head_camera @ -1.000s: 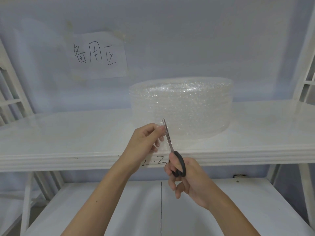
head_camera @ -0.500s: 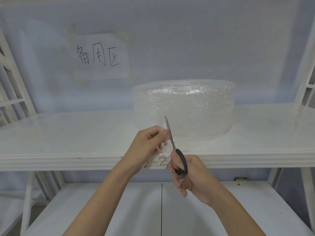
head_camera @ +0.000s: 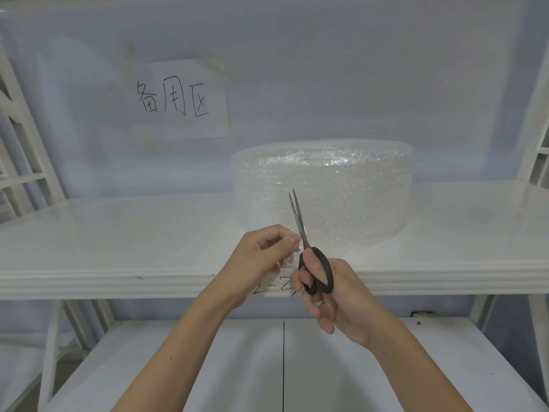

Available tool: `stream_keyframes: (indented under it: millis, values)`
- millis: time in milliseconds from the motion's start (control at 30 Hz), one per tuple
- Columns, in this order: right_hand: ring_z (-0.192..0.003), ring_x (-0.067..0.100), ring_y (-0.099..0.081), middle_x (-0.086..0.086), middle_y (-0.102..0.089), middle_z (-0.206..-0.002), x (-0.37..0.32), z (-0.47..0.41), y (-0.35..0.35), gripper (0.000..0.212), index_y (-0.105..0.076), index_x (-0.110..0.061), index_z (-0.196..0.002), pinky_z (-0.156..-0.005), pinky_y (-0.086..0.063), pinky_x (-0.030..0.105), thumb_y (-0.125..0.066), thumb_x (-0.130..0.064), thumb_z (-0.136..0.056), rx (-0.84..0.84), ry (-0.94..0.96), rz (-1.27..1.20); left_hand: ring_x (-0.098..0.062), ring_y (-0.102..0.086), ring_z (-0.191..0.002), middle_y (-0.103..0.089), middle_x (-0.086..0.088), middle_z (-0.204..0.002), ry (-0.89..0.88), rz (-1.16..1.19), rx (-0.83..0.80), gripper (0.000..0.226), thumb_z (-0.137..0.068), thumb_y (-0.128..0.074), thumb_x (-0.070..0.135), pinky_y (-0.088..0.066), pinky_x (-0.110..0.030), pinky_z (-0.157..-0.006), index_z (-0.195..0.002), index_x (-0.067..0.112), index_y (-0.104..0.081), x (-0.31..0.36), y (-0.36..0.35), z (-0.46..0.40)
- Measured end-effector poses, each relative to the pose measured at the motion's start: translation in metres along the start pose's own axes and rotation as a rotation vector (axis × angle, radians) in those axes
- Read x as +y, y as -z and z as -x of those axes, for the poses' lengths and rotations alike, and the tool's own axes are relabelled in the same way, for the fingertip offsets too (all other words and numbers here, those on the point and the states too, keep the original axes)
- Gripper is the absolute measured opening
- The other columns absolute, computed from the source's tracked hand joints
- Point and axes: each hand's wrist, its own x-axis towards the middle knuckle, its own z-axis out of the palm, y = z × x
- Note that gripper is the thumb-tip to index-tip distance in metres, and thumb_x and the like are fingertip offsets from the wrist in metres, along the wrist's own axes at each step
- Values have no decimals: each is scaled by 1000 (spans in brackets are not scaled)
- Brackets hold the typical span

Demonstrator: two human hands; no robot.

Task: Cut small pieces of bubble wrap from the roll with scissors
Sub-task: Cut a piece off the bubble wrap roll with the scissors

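Two hands work in front of a white shelf [head_camera: 118,233]. The right hand [head_camera: 335,298] holds black scissors [head_camera: 309,248], with its fingers curled through the black loops. The blades point up and a little away, and their tips are just a bit apart. The left hand [head_camera: 261,254] pinches a small flap of bubble wrap [head_camera: 289,254] between thumb and fingers, just left of the blades. The flap is see-through, so its edges are hard to make out. I cannot tell if it is joined to the roll or cut free.

The bubble wrap roll [head_camera: 322,197] sits on the shelf, right behind the blades and a little to the right. It lies flat like a big drum. The blades stand between the pinched flap and the roll, so I think the next snip goes up along that line, and the left hand must keep the flap tight.

On the wall is a taped paper sign [head_camera: 178,99] that reads "备用区". On the shelf edge, writing [head_camera: 271,288] starts with "2-2", but the right hand hides the rest.
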Motion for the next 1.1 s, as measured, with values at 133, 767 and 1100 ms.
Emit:
stream_keyframes:
  millis: [133,767,1100]
  values:
    - [-40,14,-42,10,-50,-78,-1,-2,0,42,-60,-22,-52,-29,-31,19,-64,-60,-68,21,-4,11,-19,-53,-64,-60,-22,-75,-2,-12,-24,25,-91,-59,31,-40,-19,-57,-70,19,-62,-1,3,-1]
    - [-39,17,-46,3,-55,-69,-2,7,3,51,-56,-9,-66,-29,-33,19,-77,-56,-69,80,-70,15,-11,-52,-49,-54,-1,-63,-75,-38,267,31,-99,-54,20,-47,-23,-50,-70,12,-59,31,-6,-24]
    - [-43,19,-49,10,-52,-81,-3,11,2,45,-59,-13,-61,-30,-35,20,-67,-56,-74,32,-43,63,-11,-47,-45,-50,7,-55,-43,81,269,39,-101,-51,21,-45,-21,-51,-63,13,-52,32,-11,-25]
